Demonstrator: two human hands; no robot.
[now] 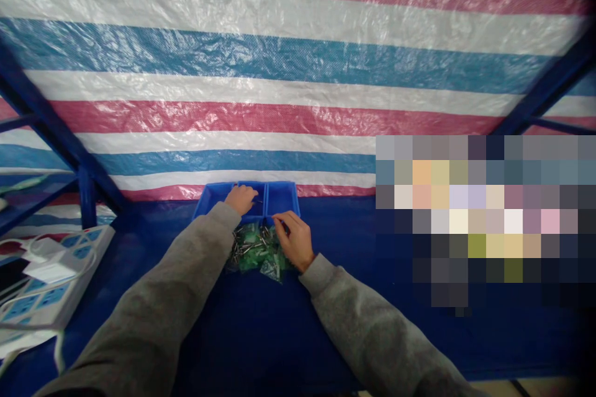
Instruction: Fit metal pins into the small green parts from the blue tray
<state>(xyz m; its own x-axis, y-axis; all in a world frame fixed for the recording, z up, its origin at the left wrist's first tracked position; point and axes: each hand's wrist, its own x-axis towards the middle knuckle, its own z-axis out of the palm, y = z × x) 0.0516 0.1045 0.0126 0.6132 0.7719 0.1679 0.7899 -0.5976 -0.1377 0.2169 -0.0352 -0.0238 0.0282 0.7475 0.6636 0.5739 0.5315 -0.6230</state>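
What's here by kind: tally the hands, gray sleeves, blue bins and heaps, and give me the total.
Hands: 2, the left hand and the right hand
Gray sleeves: 2
Blue bins: at least 2, partly hidden by the left hand
Heap: 1, metal-looking pieces and small packets, too jumbled to count singly
Total: at least 7

left fingers over blue bins | right fingers at metal-parts pile | striped sheet behind
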